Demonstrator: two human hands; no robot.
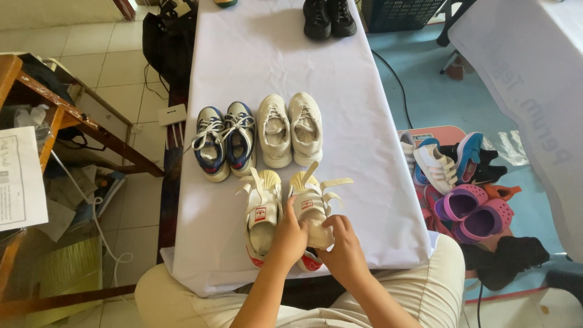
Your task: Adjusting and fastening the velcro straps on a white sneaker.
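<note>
Two white sneakers with red heel patches and loose straps lie at the near edge of a white-covered table [376, 200]. My left hand [289, 238] rests between them, fingers on the right sneaker [308, 206] and beside the left sneaker [262, 209]. My right hand [344, 243] grips the heel end of the right sneaker. Behind them stand a blue-and-white laced pair [223, 141] and a cream pair [290, 129]. A black pair [328, 18] sits at the table's far end.
On the floor to the right lies a heap of shoes: purple clogs [470, 209], blue-and-white sneakers [446, 159]. A wooden table with papers [21, 176] stands at left. A dark bag [167, 36] and a white-draped table [534, 67] flank the far end.
</note>
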